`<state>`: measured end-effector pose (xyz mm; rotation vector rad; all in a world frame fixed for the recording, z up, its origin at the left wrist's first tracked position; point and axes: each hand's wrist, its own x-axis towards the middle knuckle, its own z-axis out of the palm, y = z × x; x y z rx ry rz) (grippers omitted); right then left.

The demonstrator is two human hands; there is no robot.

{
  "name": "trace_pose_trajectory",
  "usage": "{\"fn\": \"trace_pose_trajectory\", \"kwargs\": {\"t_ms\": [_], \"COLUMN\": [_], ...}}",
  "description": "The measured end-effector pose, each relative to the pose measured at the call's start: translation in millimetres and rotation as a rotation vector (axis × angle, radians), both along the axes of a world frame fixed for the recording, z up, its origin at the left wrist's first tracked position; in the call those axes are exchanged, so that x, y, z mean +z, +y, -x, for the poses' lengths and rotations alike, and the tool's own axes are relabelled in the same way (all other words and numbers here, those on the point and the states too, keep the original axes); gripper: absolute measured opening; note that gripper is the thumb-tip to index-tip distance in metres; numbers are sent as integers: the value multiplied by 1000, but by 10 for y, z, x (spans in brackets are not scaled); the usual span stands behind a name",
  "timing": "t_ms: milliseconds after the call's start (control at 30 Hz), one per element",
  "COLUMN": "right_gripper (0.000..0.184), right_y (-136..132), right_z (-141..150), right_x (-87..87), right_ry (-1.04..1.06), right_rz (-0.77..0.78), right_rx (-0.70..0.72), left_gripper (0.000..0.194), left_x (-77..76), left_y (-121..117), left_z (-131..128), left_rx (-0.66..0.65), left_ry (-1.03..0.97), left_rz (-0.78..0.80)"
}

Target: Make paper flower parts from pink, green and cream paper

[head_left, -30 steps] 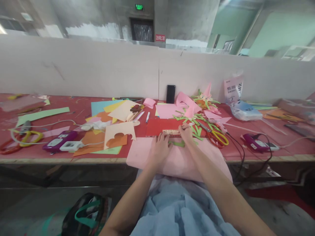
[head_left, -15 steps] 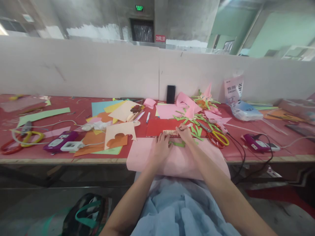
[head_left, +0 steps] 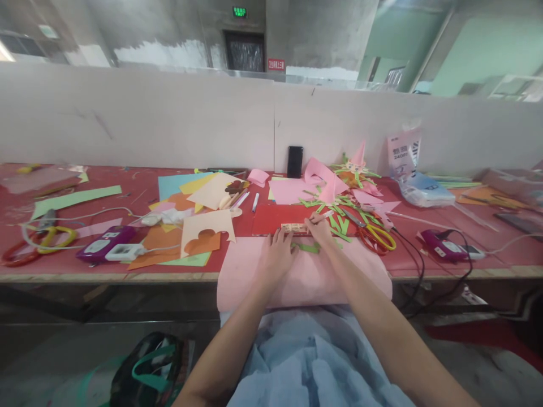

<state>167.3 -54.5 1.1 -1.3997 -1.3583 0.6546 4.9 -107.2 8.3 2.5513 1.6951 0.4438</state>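
My left hand [head_left: 280,253] lies open, its fingers spread and pressing at the left end of a pale, short ruler-like strip [head_left: 292,228]. In my right hand [head_left: 319,230] is a white pen [head_left: 327,215], gripped near its tip at the strip's right end. Beneath the strip is a sheet of red paper [head_left: 267,217]. Nearer to me, a large pink sheet [head_left: 246,268] hangs over the table edge. A green paper scrap [head_left: 309,248] lies between my hands. What the pen tip touches is hidden by my fingers.
Scissors [head_left: 377,237] and cut green strips [head_left: 339,223] lie right of my hands. To the left are coloured papers [head_left: 203,226], another pen [head_left: 255,202] and a purple device [head_left: 104,243]. A phone [head_left: 294,162] leans against the white partition [head_left: 169,118]. A plastic packet [head_left: 424,189] stands at right.
My right hand has shifted very slightly, still with the pen. The pink sheet's lower edge sits a little differently over my lap. My left hand stays in place.
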Motion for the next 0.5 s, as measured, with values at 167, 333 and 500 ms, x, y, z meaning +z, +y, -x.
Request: {"fn": "trace_pose_trajectory", "kwargs": {"t_ms": [167, 333, 500], "right_gripper": [24, 23, 23], "right_y": [-28, -36, -12], "right_z": [20, 10, -13], "right_x": [37, 43, 13], "right_ry": [-4, -26, -44], "right_rz": [7, 9, 14], "right_rx": [2, -60, -58], "left_gripper": [44, 45, 45], "left_x": [-21, -19, 15], "left_y": [11, 11, -3], "left_z": [-1, -9, -7], "left_rx": [4, 6, 1], "left_ry": [-1, -5, 7], "left_rz": [-8, -5, 17]}}
